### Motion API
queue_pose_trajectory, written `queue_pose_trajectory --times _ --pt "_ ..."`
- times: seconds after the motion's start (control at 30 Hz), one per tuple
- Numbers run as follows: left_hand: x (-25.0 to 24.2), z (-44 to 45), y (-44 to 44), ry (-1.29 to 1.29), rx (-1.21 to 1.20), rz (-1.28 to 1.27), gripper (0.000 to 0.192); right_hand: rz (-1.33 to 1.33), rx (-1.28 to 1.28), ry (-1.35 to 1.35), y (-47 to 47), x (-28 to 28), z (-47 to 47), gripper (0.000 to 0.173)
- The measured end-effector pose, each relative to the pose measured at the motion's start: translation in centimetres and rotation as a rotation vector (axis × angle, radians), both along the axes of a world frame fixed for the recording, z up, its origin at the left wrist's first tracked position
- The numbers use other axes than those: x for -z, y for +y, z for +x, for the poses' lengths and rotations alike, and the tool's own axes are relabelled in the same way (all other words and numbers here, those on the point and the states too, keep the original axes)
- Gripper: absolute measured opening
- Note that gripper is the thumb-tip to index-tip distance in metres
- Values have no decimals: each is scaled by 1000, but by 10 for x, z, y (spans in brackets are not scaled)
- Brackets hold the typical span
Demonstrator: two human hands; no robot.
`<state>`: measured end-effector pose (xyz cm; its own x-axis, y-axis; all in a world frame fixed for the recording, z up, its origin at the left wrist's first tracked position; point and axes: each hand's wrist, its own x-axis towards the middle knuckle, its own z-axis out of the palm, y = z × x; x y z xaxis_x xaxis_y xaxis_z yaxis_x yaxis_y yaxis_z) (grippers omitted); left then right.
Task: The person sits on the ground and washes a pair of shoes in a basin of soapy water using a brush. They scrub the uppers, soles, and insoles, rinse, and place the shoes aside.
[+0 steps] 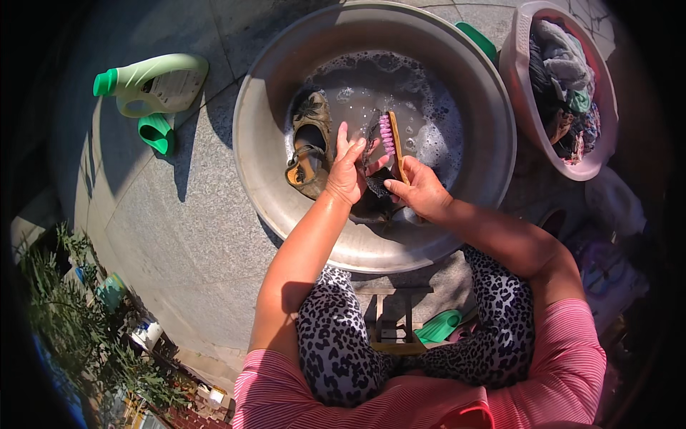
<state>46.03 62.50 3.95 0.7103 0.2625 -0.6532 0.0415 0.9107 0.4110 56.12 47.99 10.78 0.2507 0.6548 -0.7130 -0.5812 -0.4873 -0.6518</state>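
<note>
A wide metal basin (429, 252) holds soapy grey water. My right hand (420, 187) grips the handle of a wooden scrub brush (394, 139) with pink bristles that face left, and its fingers also meet a piece of dark mesh (379, 182). My left hand (348, 166) is held up with spread fingers against the dark, wet, mesh-like item, which partly hides behind both hands; whether it is a shoe I cannot tell. A dark strapped shoe (313, 128) with an orange-brown insole leans in the basin's left side, left of my left hand.
On the paving at the left lie a pale green detergent bottle (177, 83) and a green scoop-like piece (157, 134). A pink tub (589, 166) of clothes stands at the right. Another green object (439, 326) lies between my legs. Leafy plants (91, 332) border the lower left.
</note>
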Motion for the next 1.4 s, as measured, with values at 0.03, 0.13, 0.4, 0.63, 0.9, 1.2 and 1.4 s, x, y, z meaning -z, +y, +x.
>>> queue_pose_trajectory --times 0.03,0.13,0.4,0.63,0.9,1.2,1.4 --pt "-2 1 3 -14 -4 -20 103 16 12 -21 2 2 -3 21" --pt "-3 1 6 -34 42 15 104 46 11 -70 -1 10 -3 21" --pt "12 -12 10 -9 159 33 70 175 -33 -373 4 14 5 14" --pt "16 -17 28 -162 -45 -332 57 -105 -136 -195 1 19 28 34" --pt "6 -7 18 -78 -138 -358 60 -101 -652 -740 7 27 26 65" --pt "3 4 -1 -11 -61 -250 58 -58 -647 -786 30 35 40 67" --pt "14 -3 9 -65 -49 -329 59 -104 -764 -825 26 10 20 65"
